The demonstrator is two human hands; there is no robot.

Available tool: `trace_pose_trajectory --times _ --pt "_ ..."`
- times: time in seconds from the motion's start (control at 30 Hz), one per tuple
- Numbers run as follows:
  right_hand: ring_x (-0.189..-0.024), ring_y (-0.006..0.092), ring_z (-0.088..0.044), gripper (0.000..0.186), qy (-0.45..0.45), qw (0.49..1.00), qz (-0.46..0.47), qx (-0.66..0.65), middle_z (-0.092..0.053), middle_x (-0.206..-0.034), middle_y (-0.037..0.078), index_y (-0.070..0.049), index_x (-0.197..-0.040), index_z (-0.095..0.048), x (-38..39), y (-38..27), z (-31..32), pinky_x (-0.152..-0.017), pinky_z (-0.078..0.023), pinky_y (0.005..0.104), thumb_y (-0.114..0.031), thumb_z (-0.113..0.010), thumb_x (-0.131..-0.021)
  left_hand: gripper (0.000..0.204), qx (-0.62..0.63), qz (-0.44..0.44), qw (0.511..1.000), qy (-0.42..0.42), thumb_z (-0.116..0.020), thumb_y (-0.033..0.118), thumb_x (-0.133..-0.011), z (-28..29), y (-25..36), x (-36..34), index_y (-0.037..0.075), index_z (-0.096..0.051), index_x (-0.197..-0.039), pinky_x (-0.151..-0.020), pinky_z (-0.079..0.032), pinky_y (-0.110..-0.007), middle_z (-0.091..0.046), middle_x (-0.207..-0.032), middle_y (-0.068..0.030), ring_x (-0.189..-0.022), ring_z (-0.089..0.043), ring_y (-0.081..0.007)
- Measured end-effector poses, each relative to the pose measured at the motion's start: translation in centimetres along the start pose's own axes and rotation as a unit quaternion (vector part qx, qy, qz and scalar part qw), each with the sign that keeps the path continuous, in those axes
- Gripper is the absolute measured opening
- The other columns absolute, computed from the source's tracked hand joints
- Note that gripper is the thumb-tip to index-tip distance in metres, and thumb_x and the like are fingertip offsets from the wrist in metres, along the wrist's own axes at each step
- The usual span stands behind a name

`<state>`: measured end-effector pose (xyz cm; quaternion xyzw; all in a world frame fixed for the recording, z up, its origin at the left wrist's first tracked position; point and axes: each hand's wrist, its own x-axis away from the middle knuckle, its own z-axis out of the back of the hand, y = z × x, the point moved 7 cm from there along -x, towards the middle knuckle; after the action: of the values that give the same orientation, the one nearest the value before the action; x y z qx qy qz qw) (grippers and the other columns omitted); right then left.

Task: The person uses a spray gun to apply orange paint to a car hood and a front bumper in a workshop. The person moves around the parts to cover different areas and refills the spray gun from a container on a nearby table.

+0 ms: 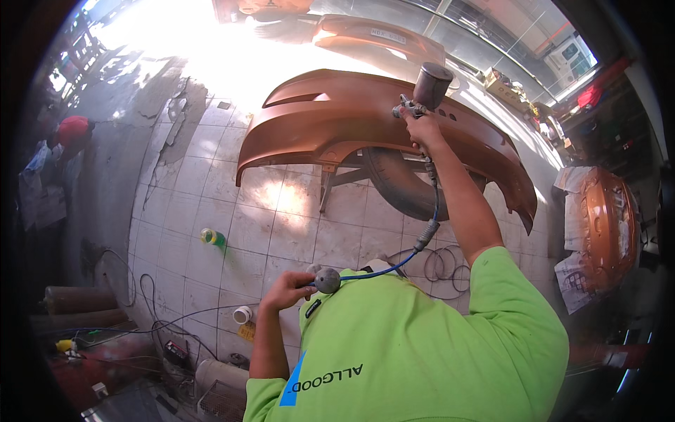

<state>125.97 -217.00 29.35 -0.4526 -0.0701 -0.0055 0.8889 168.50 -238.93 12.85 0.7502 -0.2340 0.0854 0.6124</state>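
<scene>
My right hand [424, 132] is closed round a paint spray gun [413, 108], its dark cup [432, 86] uppermost, in front of an orange car bumper [351, 116]. A blue air hose [380, 272] runs down from the gun's handle past a grey fitting [426, 235] and across my chest. Close to my body, my left hand [287, 290] is closed on that hose, beside a round grey ball [328, 280]. The bumper rests raised off the floor, with a black tire [399, 184] and a metal stand leg [327, 188] below it. Whether spray leaves the nozzle I cannot tell.
A second orange bumper [380, 39] stands behind, and another orange car part [606, 232] with paper masking lies at right. On the tiled floor [176, 232] are a green-yellow bottle [212, 237], a white cup [242, 314] and coiled hose [450, 271]. Cylinders [81, 300] lie at left.
</scene>
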Motion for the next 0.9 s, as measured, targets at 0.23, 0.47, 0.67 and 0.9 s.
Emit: trace_pose_trajectory --times 0.23,0.47,0.67,0.9 --pt "-0.05 0.0177 -0.058 0.038 -0.094 0.988 0.093 0.075 -0.061 -0.069 0.006 -0.013 -0.123 -0.064 3.5 -9.7 -18.3 -0.041 -0.047 0.0341 -0.043 -0.065 -0.099 0.038 0.161 -0.042 0.986 0.03 -0.072 -0.005 -0.089 2.8 -7.8 6.6 -0.006 -0.068 -0.126 -0.075 -0.056 -0.029 -0.074 -0.106 -0.0069 -0.085 -0.066 -0.0111" --pt "-0.041 0.0152 -0.051 0.031 -0.174 0.972 0.15 0.054 -0.056 -0.064 0.005 -0.01 -0.114 -0.065 8.0 -14.9 -34.7 -0.036 -0.04 0.0336 -0.038 -0.062 -0.102 0.038 0.233 -0.041 0.966 0.103 -0.073 -0.005 -0.088 2.4 -12.9 10.8 -0.006 -0.068 -0.125 -0.078 -0.056 -0.029 -0.075 -0.112 -0.0092 -0.093 -0.068 -0.0123" --pt "-0.039 0.0151 -0.05 0.026 -0.242 0.964 0.109 0.019 -0.059 -0.064 0.005 -0.009 -0.107 -0.068 10.6 -14.2 -38.4 -0.036 -0.039 0.0336 -0.034 -0.065 -0.102 0.037 0.206 -0.024 0.968 0.143 -0.073 -0.005 -0.086 2.7 -14.3 12.1 -0.006 -0.069 -0.123 -0.074 -0.055 -0.03 -0.075 -0.103 -0.0075 -0.085 -0.067 -0.0128" --pt "-0.106 0.039 -0.068 0.044 -0.089 0.976 0.172 0.1 -0.073 -0.11 0.017 -0.013 -0.123 -0.066 7.5 -8.5 -23.3 -0.09 -0.053 0.0467 -0.048 -0.066 -0.096 0.031 0.133 0.009 0.989 0.06 -0.072 -0.005 -0.087 3.9 -10.1 8.5 -0.008 -0.07 -0.118 -0.073 -0.053 -0.029 -0.073 -0.096 -0.005 -0.079 -0.064 -0.0113"
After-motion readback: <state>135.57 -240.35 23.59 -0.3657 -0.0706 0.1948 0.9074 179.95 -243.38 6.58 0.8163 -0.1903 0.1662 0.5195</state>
